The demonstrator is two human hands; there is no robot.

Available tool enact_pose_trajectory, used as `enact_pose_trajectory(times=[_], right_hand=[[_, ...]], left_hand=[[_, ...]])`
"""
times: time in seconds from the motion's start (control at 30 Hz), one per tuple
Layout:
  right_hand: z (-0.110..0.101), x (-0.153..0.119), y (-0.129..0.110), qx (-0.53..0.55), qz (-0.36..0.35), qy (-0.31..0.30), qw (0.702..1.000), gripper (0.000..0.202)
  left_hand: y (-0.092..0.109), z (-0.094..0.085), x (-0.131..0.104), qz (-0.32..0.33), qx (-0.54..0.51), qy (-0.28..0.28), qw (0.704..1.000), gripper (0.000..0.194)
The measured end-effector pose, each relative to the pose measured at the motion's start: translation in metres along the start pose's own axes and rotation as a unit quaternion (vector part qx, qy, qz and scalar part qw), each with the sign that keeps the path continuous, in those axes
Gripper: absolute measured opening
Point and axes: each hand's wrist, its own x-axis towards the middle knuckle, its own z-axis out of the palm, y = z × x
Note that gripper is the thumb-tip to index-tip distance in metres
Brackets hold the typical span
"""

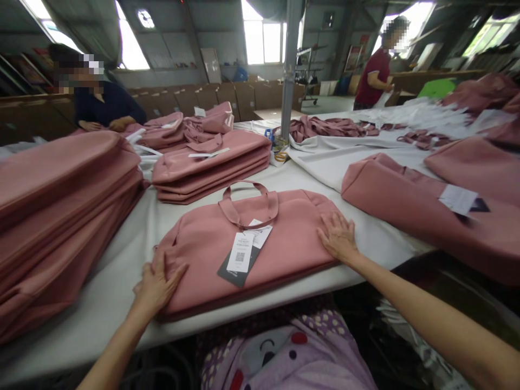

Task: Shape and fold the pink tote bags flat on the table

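A pink duffel bag point(280, 249) lies flat in front of me near the table's front edge, its looped handles point(229, 208) standing up at the far side. White and dark paper hang tags point(240, 254) rest on its front panel. My left hand point(156, 284) presses on the bag's left end with fingers spread. On the right end, my right hand point(338, 235) lies with its fingers stretched out over the fabric. Both palms touch the bag from above, and neither hand grips anything.
Stacked pink bags stand to the left point(60, 216) and behind point(211, 168). More pink bags point(406, 189) lie on the right. A grey post point(288, 70) rises through the white-covered table point(312, 168), with yellow-handled scissors point(280, 157) beside it. Two people point(108, 103) point(371, 81) are across the table.
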Motion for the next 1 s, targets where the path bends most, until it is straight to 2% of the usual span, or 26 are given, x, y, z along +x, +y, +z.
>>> enact_pose_trajectory(times=[0.1, 0.17, 0.23, 0.37, 0.47, 0.63, 0.73, 0.83, 1.0], right_hand=[[0.000, 0.000, 0.002, 0.018, 0.135, -0.019, 0.991, 0.065], [-0.002, 0.002, 0.001, 0.031, 0.155, -0.052, 0.986, 0.068], [-0.004, 0.006, 0.000, 0.032, 0.145, -0.074, 0.986, 0.067], [-0.007, 0.012, 0.006, 0.029, 0.134, -0.109, 0.984, 0.069], [-0.006, 0.011, 0.012, 0.030, 0.121, -0.125, 0.984, 0.070], [-0.003, 0.003, 0.007, 0.009, 0.128, -0.084, 0.988, 0.065], [-0.001, 0.002, 0.003, 0.009, 0.135, -0.062, 0.989, 0.064], [0.002, 0.000, 0.010, 0.009, 0.119, -0.062, 0.991, 0.064], [0.009, -0.008, 0.026, -0.024, 0.083, -0.038, 0.996, 0.063]], left_hand=[[-0.002, 0.013, -0.005, -0.093, -0.036, -0.031, 0.994, 0.086], [0.003, 0.017, -0.006, -0.131, -0.028, -0.040, 0.990, 0.088], [0.007, 0.016, -0.004, -0.150, -0.005, -0.043, 0.988, 0.086], [0.009, 0.015, -0.002, -0.130, 0.068, -0.034, 0.989, 0.082], [0.005, 0.020, -0.003, -0.098, 0.133, -0.018, 0.986, 0.080], [0.007, 0.026, -0.010, -0.044, 0.206, 0.057, 0.976, 0.079], [0.013, 0.021, -0.014, -0.032, 0.215, 0.070, 0.974, 0.079], [0.014, 0.017, -0.022, -0.024, 0.212, 0.075, 0.974, 0.077], [0.009, 0.023, -0.039, -0.053, 0.149, 0.056, 0.986, 0.076]])
